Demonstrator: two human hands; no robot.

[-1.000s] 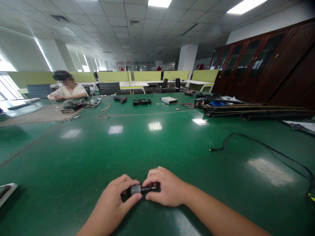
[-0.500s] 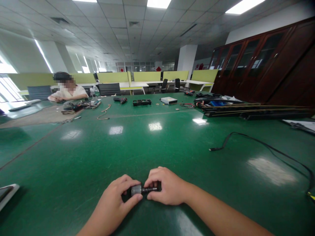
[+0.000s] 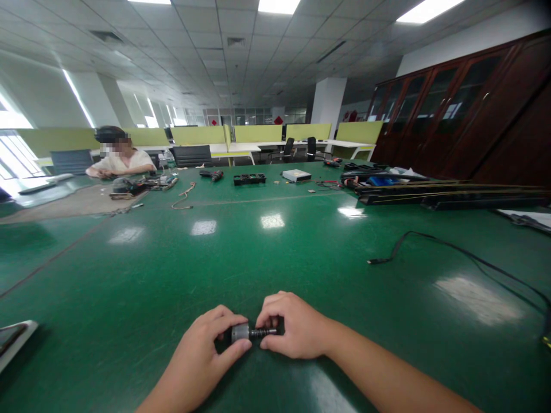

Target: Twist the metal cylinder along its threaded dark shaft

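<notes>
A short grey metal cylinder with a thin shaft (image 3: 243, 332) lies low over the near side of the green table (image 3: 232, 258). Dark ridges or coils, like a spring or worm thread, run along the shaft, whose bright tip points right. My left hand (image 3: 205, 347) is closed around the cylinder, thumb below and fingers above, hiding its left end. My right hand (image 3: 295, 327) is curled about the shaft, with thumb and fingertips on either side of it. How firmly these fingertips press on the shaft I cannot make out.
A black cable (image 3: 408, 234) trails along the right. Part of a white-edged device (image 3: 28, 332) shows at the left edge. Farther back are a power drill (image 3: 212, 175), a black tray (image 3: 249, 179), a silver box (image 3: 295, 175) and long dark rails (image 3: 400, 195). Another person (image 3: 123, 160) sits far left.
The whole view has shifted very slightly. Both hands keep nearly the same pose around the metal cylinder and its shaft; the right fingertips sit marginally farther along the shaft.
</notes>
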